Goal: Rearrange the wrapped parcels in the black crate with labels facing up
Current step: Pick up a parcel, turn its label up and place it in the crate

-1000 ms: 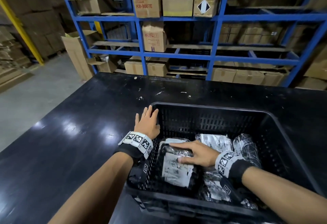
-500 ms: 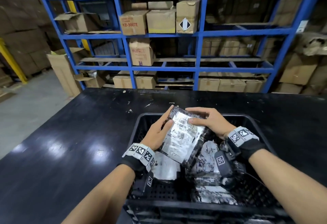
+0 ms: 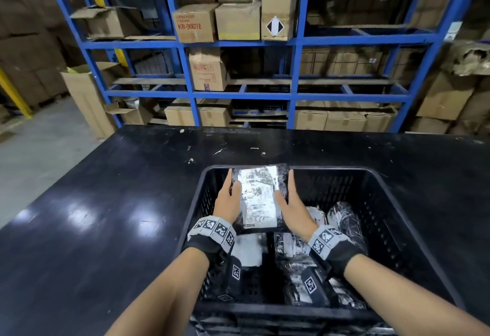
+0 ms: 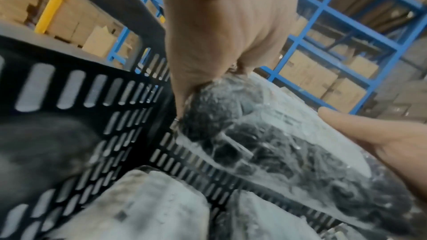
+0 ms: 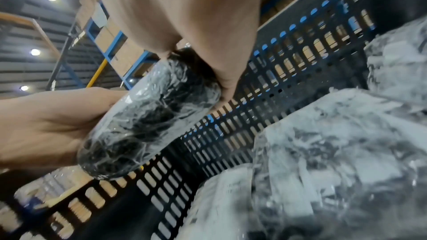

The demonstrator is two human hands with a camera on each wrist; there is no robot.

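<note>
The black crate [image 3: 376, 184] fills the lower centre and lower right of the head view, sitting on a dark table [image 3: 106, 203]. Along its floor, toward the bottom right of the frame, lie several other wrapped parcels [image 3: 297, 253], some showing pale label paper and some only crinkled film.

Above the crate's upper-left part hangs the held parcel [image 3: 258, 197], a dark bundle in clear wrap with its white label [image 3: 258, 195] turned upward. The left hand [image 3: 228, 200] clasps its left edge and the right hand [image 3: 290, 203] its right edge, thumbs laid over the top face and fingers curled underneath, so both hands are wrapped round the bundle rather than spread.

The main risk is judged to be the slick film: if either hand eases off too early, the parcel could slide and roll label-down among the others. It could also catch the far rim when lowered, since its top end sits level with that rim. Set on the uneven heap rather than bare floor, it may tip sideways and hide a neighbour's label.
</note>
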